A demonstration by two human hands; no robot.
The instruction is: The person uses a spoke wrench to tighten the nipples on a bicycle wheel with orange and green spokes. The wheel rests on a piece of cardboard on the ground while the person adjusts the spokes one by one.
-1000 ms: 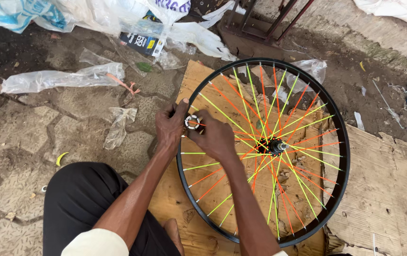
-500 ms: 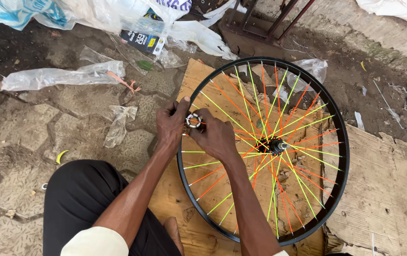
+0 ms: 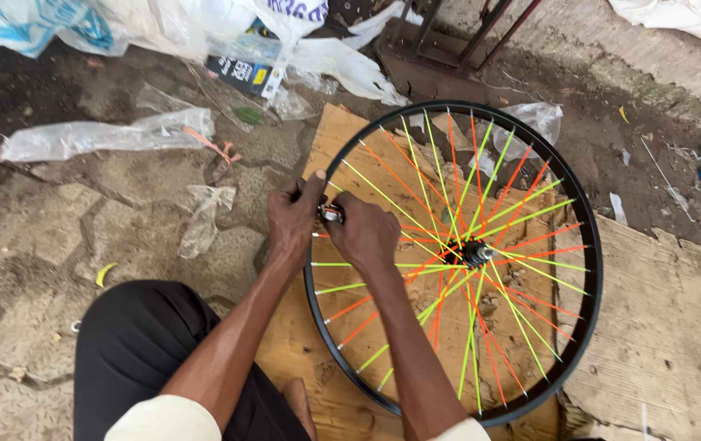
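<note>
Hands at black wheel rim (image 3: 580,214), left hand (image 3: 293,219), right hand (image 3: 364,235), both pinching small metal tool (image 3: 331,214)

wheel (image 3: 481,253): black rim, orange-yellow spokes; flat | small metal tool (image 3: 331,214): at rim

you get soft, even daylight with no hard shadows and no glare. focus is sharp at the centre, and the edges bend slightly from the wide lens.
</note>
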